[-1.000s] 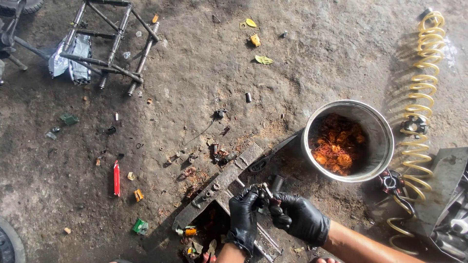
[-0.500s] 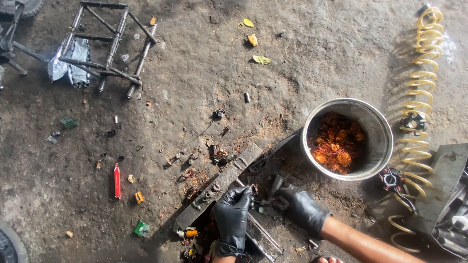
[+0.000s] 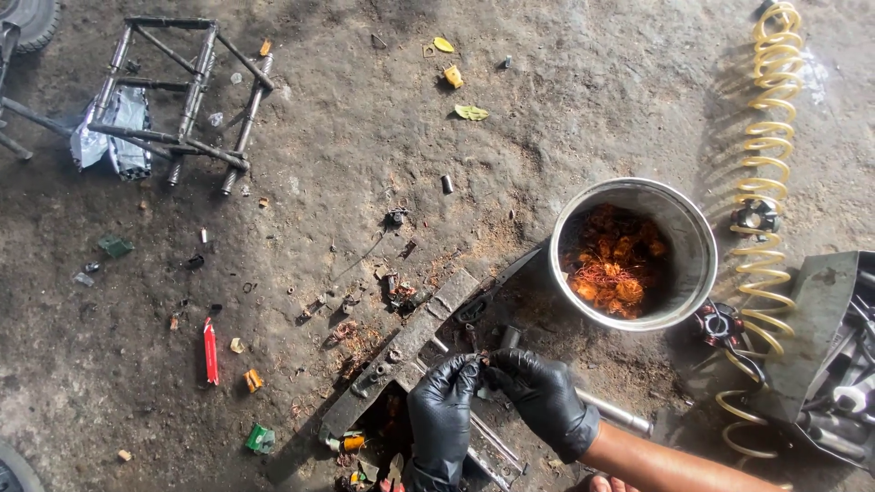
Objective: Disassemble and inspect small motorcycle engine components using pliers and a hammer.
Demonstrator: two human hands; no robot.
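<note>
While both black-gloved hands meet over the greasy metal bar [image 3: 415, 333] on the dirt floor, the left hand [image 3: 442, 419] and right hand [image 3: 542, 396] each keep a narrow fingertip grip on one tiny dark part [image 3: 483, 362], too small to identify. Looks like the picking-apart stage to me. The steel bowl [image 3: 693, 264] of orange scraps sits at 2 o'clock, so I'd guess the next move needs a steady pull.
</note>
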